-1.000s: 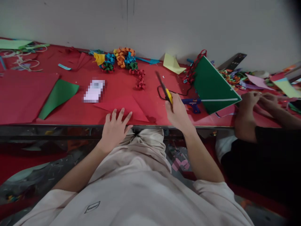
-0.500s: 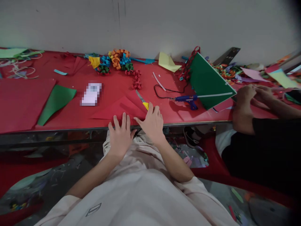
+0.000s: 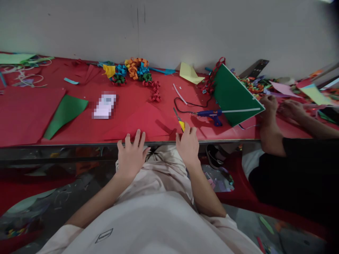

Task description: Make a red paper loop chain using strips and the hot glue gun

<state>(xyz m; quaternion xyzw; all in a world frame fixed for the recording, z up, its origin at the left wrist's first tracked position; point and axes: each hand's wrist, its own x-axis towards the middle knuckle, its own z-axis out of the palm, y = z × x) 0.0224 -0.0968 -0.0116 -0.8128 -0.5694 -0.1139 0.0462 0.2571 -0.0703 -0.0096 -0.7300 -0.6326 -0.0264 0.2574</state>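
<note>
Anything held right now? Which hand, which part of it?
Right hand: yellow cutter, apparently held by its handle, blade pointing away; the grip's underside is hidden. Left hand: nothing visibly held, spread open at the red paper's near edge.

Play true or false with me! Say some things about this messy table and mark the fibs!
The yellow-handled cutter is at the right hand. True.
The glue gun is red. False: the glue gun is blue.
The left hand is a fist. False: the left hand is open.
The green board has straight edges. True.
The orange paper loops are on the floor. False: the orange paper loops are on the red table.
</note>
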